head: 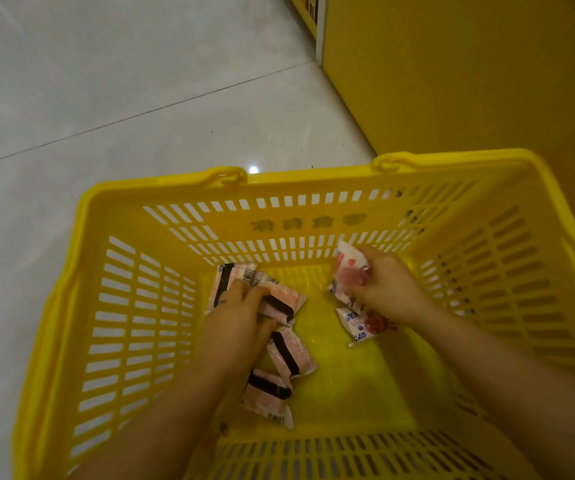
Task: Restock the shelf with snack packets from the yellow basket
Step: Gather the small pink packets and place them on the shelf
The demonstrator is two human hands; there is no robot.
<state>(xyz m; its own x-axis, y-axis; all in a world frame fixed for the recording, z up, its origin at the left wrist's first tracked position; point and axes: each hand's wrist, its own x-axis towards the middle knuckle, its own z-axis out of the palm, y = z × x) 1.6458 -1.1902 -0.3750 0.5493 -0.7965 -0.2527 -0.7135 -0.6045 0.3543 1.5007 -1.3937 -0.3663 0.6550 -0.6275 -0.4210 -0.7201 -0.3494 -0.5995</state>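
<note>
Packets (291, 355) in pink wrappers lie on the bottom of the yellow basket (140, 306), which stands on the tile floor (106, 98) beside a yellow cabinet (452, 81). Our left hand (234, 313) curls its fingers round a few at the left; our right hand (386, 282) pinches a white packet (350, 265) near the far wall.

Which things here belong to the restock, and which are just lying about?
Job: yellow basket; striped packets in left hand; white packet in right hand; loose packets on the basket floor.
Not: tiled floor; yellow panel.
</note>
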